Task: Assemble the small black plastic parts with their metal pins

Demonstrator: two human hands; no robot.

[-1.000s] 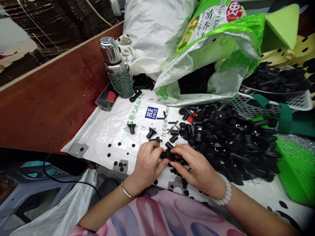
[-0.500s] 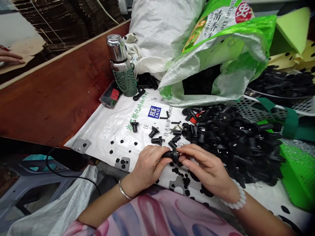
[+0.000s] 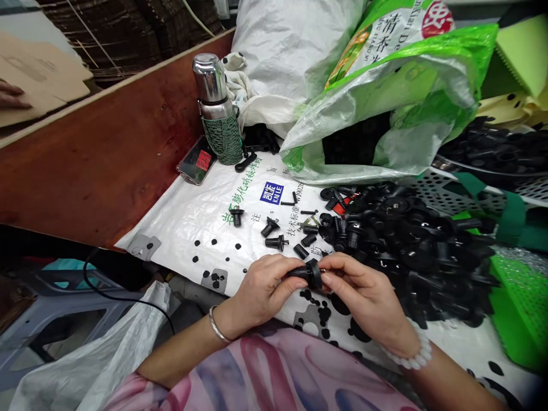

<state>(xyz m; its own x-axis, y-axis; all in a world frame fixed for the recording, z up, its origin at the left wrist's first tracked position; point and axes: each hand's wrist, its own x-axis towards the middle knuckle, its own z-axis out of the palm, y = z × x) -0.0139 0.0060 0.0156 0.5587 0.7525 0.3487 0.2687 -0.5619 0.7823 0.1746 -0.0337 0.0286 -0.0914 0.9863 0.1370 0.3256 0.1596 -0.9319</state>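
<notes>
Between my two hands is a black plastic part (image 3: 314,275) with a round flange and a narrower stem. My left hand (image 3: 265,285) is closed on its stem. At the flange side, the thumb and fingers of my right hand (image 3: 362,294) pinch a small metal piece (image 3: 324,271) that sticks out; its exact shape is too small to make out. Just beyond my fingers lie several loose black flanged parts (image 3: 276,242) and short black cylinders (image 3: 301,251). A large heap of similar black parts (image 3: 411,251) spreads to the right of my right hand.
A steel thermos (image 3: 218,108) in a green net stands beside a phone (image 3: 197,164), near the wooden board (image 3: 107,137). An open green-and-white sack (image 3: 402,114) sits behind the heap. To the right are a white perforated basket (image 3: 454,191) and a green tray (image 3: 518,308). Another person's hand (image 3: 12,94) rests on cardboard.
The flange of the black part now faces more toward me, and my right fingers have closed in on the metal piece. The camera view has shifted slightly. The other person's cardboard has moved.
</notes>
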